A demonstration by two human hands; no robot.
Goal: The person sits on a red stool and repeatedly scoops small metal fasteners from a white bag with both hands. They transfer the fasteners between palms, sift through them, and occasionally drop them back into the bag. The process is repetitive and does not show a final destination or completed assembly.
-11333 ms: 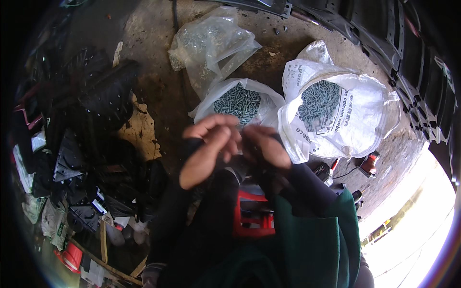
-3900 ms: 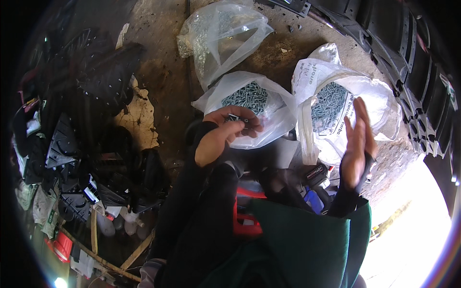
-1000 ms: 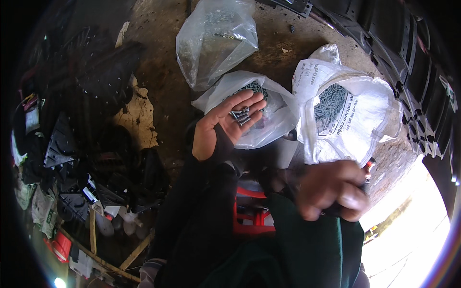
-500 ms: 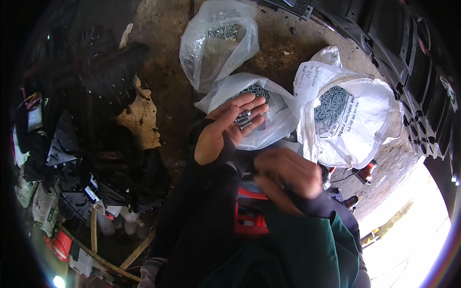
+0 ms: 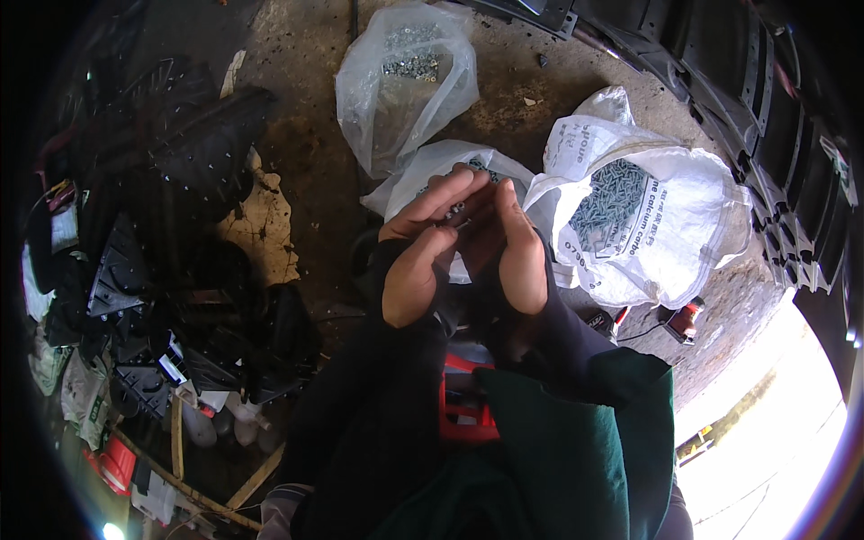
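My left hand is cupped, palm up, with several small silver bolts lying in it. Beside it my right hand is held on edge, fingers stretched out and tips close to the left fingers. Shadow between the palms hides part of the right fingers, and I see nothing held in that hand alone. Just beyond both hands lies an open clear plastic bag with greenish screws inside, partly covered by the hands. To the right stands an open white woven sack holding many grey-green screws.
Farther off, another clear bag contains metal nuts. Black parts are heaped at the left, and dark metal panels line the upper right. A red tool lies below the sack. Something red sits at my lap.
My right hand has moved up and left from near my lap to beside my left hand. The left palm has tilted and curled, so the bolts show less.
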